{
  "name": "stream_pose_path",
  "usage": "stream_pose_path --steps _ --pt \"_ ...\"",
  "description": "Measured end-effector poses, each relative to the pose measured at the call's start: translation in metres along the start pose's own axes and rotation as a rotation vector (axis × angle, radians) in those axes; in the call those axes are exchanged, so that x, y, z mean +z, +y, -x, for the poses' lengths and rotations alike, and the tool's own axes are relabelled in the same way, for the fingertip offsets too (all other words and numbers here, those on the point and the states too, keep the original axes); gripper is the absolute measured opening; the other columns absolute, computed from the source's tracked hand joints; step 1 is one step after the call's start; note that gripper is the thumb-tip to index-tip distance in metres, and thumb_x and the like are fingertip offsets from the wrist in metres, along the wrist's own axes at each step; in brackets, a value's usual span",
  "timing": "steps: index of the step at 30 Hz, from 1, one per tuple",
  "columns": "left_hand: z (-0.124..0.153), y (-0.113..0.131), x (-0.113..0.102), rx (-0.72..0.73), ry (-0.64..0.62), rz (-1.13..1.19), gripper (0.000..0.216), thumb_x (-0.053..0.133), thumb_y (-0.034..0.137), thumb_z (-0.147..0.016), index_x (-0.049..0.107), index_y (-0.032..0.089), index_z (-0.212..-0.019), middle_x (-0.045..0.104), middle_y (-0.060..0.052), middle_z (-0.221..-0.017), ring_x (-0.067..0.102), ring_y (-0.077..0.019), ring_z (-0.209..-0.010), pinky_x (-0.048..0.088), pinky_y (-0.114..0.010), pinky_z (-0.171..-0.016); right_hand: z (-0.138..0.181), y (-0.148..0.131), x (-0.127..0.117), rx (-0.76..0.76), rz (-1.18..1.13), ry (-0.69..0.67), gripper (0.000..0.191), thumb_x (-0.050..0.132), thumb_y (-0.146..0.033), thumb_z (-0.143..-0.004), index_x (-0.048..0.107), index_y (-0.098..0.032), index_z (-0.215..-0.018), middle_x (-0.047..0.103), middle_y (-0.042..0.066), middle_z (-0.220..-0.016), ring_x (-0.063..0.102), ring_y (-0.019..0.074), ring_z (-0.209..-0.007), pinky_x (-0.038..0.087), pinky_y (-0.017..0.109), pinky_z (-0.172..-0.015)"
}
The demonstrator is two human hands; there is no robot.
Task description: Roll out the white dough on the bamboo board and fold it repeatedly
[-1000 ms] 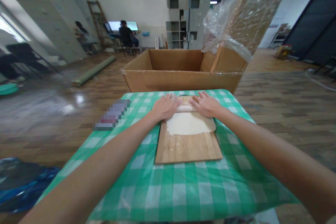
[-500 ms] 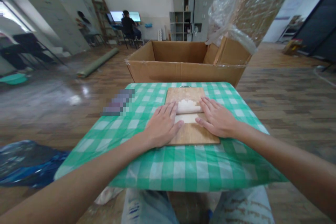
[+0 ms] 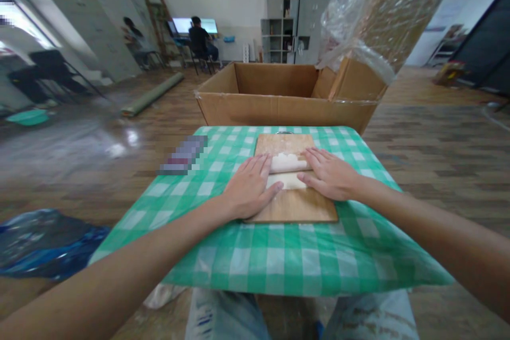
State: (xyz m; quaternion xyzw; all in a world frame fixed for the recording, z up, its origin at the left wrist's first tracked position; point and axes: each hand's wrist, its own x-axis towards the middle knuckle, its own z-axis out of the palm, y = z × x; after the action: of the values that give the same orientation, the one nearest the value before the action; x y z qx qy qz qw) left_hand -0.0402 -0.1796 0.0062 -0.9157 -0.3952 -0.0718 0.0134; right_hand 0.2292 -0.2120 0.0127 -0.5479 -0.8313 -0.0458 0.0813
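Observation:
A wooden cutting board (image 3: 290, 206) lies on the green-and-white checked tablecloth (image 3: 255, 265) in front of me. Across its middle is a white, dough-like sheet (image 3: 287, 181), its far part curled into a cylinder (image 3: 290, 163) with a ragged edge on top. Whether a rolling pin is inside the curl is hidden. My left hand (image 3: 250, 185) lies with outstretched fingers over the left end of the roll, thumb pointing inward near the flat part. Over the right end, my right hand (image 3: 332, 174) rests in the same way, fingers extended and thumb on the sheet's near side.
A pixelated flat object (image 3: 183, 155) lies at the table's left edge. Beyond the table stands a large open cardboard box (image 3: 287, 109) with a plastic-wrapped panel (image 3: 402, 16) at its right. A blue plastic bag (image 3: 51, 247) is on the floor at left. A seated person (image 3: 199, 40) faces monitors.
The view has shifted slightly, so the scene sits a little further right. My right hand's heel and thumb are slightly higher against the board. Both hands stay at the roll's ends.

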Motion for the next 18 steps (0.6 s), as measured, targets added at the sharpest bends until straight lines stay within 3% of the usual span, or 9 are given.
stream_pose_path --steps 3,6,9,13,18 --pt "-0.025 -0.016 0.004 -0.023 -0.017 0.029 0.084 0.015 0.064 -0.107 0.030 0.003 -0.164 0.030 -0.021 -0.172 0.024 -0.0309 -0.162 0.017 -0.045 -0.131 -0.030 0.012 0.001 -0.018 -0.021 -0.059 0.085 0.013 -0.067 -0.107 0.060 -0.005 -0.141 0.064 0.024 -0.142 0.056 0.0372 -0.138 0.038 0.051 -0.118" --pt "-0.050 -0.030 0.008 -0.052 -0.044 0.052 0.082 0.011 0.063 -0.107 0.035 0.006 -0.162 0.031 -0.018 -0.172 0.022 -0.0287 -0.163 0.017 -0.044 -0.131 -0.055 0.025 0.007 0.013 -0.064 -0.097 0.081 0.010 -0.065 -0.107 0.066 -0.011 -0.131 0.068 0.021 -0.135 0.057 0.0362 -0.135 0.040 0.051 -0.115" --pt "-0.071 -0.041 0.013 -0.130 -0.056 0.074 0.083 0.009 0.064 -0.107 0.038 0.008 -0.161 0.033 -0.017 -0.171 0.023 -0.0290 -0.162 0.020 -0.044 -0.130 -0.076 0.038 0.018 0.020 -0.053 -0.090 0.081 0.009 -0.064 -0.108 0.066 -0.014 -0.134 0.066 0.018 -0.143 0.054 0.0355 -0.139 0.039 0.052 -0.116" --pt "-0.093 -0.050 0.016 -0.173 -0.022 0.045 0.077 0.010 0.061 -0.108 0.045 0.013 -0.156 0.040 -0.016 -0.168 0.034 -0.0323 -0.157 0.027 -0.049 -0.126 -0.097 0.050 0.028 -0.026 0.000 -0.063 0.077 0.013 -0.063 -0.108 0.059 -0.016 -0.148 0.057 0.014 -0.156 0.041 0.0371 -0.151 0.028 0.057 -0.123" --pt "-0.098 -0.046 0.013 -0.151 0.005 -0.031 0.072 0.011 0.055 -0.109 0.064 0.013 -0.134 0.059 -0.018 -0.149 0.051 -0.0357 -0.141 0.043 -0.051 -0.113 -0.097 0.047 0.029 -0.049 0.041 -0.016 0.073 0.013 -0.053 -0.110 0.055 -0.010 -0.151 0.053 0.016 -0.159 0.033 0.0357 -0.157 0.020 0.061 -0.126"
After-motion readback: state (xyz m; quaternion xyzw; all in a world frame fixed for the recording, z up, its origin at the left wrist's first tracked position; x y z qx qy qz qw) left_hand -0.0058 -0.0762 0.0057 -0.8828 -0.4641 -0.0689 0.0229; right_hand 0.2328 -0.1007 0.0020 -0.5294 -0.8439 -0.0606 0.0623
